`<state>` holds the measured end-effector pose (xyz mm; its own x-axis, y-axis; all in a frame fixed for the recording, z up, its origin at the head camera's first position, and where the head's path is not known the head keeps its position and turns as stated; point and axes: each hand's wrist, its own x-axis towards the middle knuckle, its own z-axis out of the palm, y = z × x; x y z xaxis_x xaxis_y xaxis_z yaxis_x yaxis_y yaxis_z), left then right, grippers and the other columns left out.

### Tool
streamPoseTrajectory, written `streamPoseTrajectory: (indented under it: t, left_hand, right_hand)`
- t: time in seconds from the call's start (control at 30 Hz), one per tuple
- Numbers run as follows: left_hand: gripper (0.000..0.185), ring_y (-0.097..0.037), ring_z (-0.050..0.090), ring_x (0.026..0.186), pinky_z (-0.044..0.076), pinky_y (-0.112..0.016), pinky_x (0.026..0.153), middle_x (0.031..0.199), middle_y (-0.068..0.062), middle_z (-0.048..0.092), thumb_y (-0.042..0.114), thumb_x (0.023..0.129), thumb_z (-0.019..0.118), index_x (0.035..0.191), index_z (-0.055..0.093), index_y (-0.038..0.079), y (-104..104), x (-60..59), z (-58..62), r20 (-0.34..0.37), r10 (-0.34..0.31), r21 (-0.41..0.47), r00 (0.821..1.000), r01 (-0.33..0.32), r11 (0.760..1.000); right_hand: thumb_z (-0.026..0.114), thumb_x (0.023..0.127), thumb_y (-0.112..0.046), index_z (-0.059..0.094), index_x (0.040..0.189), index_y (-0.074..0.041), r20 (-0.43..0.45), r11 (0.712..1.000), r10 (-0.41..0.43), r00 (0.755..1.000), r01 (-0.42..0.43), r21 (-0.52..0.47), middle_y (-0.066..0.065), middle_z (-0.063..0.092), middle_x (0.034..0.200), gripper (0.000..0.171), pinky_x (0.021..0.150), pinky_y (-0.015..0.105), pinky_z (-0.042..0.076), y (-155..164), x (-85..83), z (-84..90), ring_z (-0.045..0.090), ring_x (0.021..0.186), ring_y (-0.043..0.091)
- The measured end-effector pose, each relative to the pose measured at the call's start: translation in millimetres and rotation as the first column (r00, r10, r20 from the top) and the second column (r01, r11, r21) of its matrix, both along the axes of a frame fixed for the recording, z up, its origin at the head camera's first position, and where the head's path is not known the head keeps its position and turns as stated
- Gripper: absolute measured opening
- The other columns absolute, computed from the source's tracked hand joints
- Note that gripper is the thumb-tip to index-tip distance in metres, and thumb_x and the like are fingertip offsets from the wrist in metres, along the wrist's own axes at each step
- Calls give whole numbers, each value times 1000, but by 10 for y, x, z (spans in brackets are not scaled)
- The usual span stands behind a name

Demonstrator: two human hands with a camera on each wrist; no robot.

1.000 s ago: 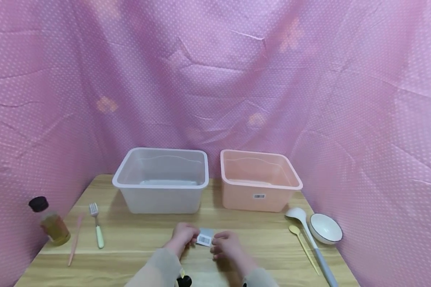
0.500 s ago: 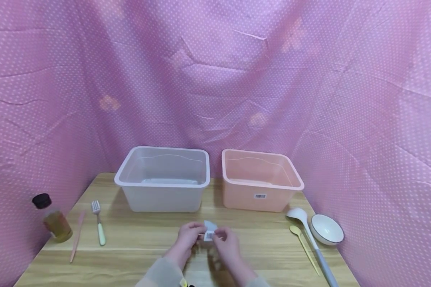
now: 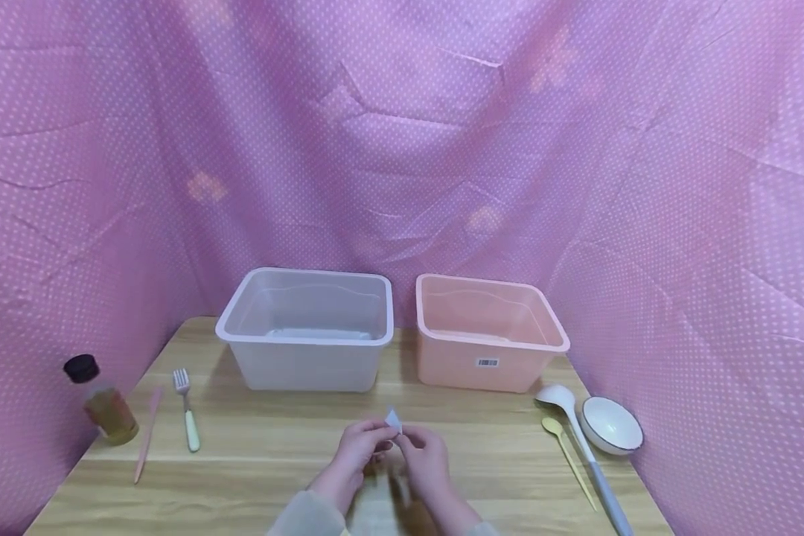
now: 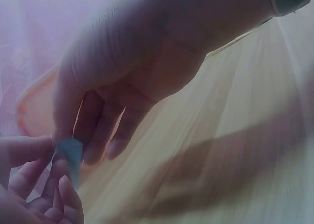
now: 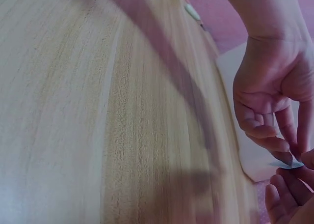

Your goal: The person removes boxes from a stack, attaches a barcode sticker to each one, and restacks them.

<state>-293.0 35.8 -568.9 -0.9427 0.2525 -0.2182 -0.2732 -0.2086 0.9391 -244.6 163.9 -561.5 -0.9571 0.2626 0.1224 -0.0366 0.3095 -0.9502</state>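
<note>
Head view: both hands meet near the tabletop's front edge, left hand (image 3: pixel 358 452) and right hand (image 3: pixel 425 458) pinching one small label (image 3: pixel 393 419) between fingertips (folded, it seems). Folding looks mid-way; next wants a firm crease without losing grip.

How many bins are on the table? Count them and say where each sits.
2. The clear bin sits at the back, left of centre; the pink bin is beside it on the right. Nothing seems to hide another.
</note>
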Motion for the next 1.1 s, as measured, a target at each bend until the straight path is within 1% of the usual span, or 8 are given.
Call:
streamPoseTrajectory:
  t: [0.3, 0.4, 0.43, 0.6, 0.67, 0.83, 0.93, 1.1]
  left_hand:
    - [27, -14, 63, 74, 50, -24, 61, 84, -2, 71, 7, 82, 75, 107, 68, -2, -25, 70, 35, -22, -15, -42, 1000, 14, 999]
    - [26, -14, 64, 75, 51, -26, 63, 85, -2, 71, 7, 83, 74, 106, 68, -4, -34, 71, 33, -48, -41, -54, 998, 39, 998]
    - [26, -14, 63, 74, 50, -26, 63, 84, -2, 71, 6, 84, 73, 106, 68, -6, -45, 94, 74, -61, -52, -58, 997, 49, 997]
    - [27, -15, 63, 73, 51, -28, 64, 82, 0, 70, 3, 85, 70, 107, 66, -11, -52, 75, 50, -92, -82, -90, 992, 74, 993]
    - [26, -13, 61, 68, 49, -25, 59, 79, 0, 68, 4, 84, 70, 105, 66, -10, -53, 46, -9, -82, -78, -88, 994, 71, 994]
    - [22, -6, 50, 53, 37, -16, 45, 78, -5, 69, 5, 82, 72, 101, 65, -4, -101, 39, -20, -42, -48, -85, 998, 44, 995]
    - [24, -5, 48, 52, 36, -16, 44, 80, -7, 70, 5, 81, 72, 102, 64, -4, -129, 19, -26, -43, -20, -103, 999, 16, 995]
    - [30, -7, 46, 53, 35, -19, 47, 78, -5, 69, 6, 82, 71, 108, 64, -5, -158, -40, -55, -35, 13, -178, 999, -19, 984]
  right_hand:
    - [63, 94, -9, 71, 108, 3, 0, 985, 41, 999, -41, -170, 16, 70, 103, 20, 74, 39, 56, 96, 34, -50, 65, 92, 28]
    - [63, 92, -7, 70, 106, 6, 15, 979, 37, 999, -33, -202, 16, 70, 98, 20, 73, 39, 56, 117, 36, -51, 64, 87, 27]
    - [63, 91, -6, 70, 104, 7, 20, 977, 32, 999, -27, -212, 16, 70, 96, 19, 73, 39, 56, 124, 35, -54, 65, 85, 27]
    - [62, 91, -5, 68, 103, 11, 47, 971, 4, 999, 7, -241, 14, 69, 93, 20, 73, 40, 57, 174, 40, -44, 65, 79, 22]
    - [60, 92, -5, 67, 104, 11, 59, 970, -4, 998, 18, -244, 13, 69, 93, 21, 73, 40, 57, 209, 42, -33, 65, 79, 22]
    - [58, 93, -4, 65, 105, 11, 85, 968, -31, 996, 52, -245, 12, 69, 88, 21, 72, 38, 56, 285, 31, -19, 65, 78, 22]
    - [58, 92, -3, 65, 105, 11, 82, 966, -50, 995, 69, -250, 12, 69, 86, 20, 72, 38, 57, 316, 30, -19, 66, 78, 23]
    - [59, 93, -4, 65, 105, 10, 93, 965, -73, 993, 94, -247, 11, 67, 87, 20, 72, 37, 56, 364, 64, 2, 64, 80, 22]
